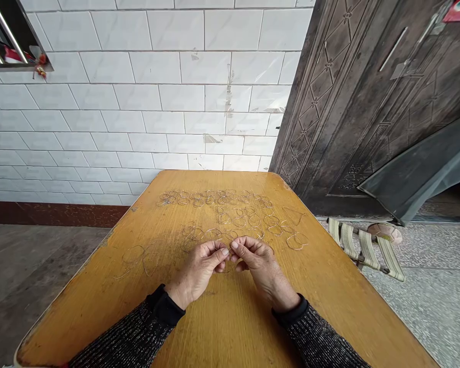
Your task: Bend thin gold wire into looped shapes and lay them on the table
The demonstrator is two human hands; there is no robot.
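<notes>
My left hand (204, 263) and my right hand (258, 263) meet over the middle of the table, thumbs and fingertips almost touching. Both are closed in a pinch on a thin, copper-coloured wire, mostly hidden by the fingers. Just beyond them lies a row of wire loops (191, 234). Small figures of looped wire (239, 219) form a shorter row behind, and a longer row of wire loops (214, 198) runs near the far end. Left of my hands, a loose wire (133, 254) lies in open curves.
The yellow-brown wooden table (230, 327) stands against a white tiled wall (176, 97). A dark carved door (352, 112) is at the right, with a grey cloth (425, 163) hanging by it. A striped strap stool (366, 248) and a pale ball (385, 232) are on the floor.
</notes>
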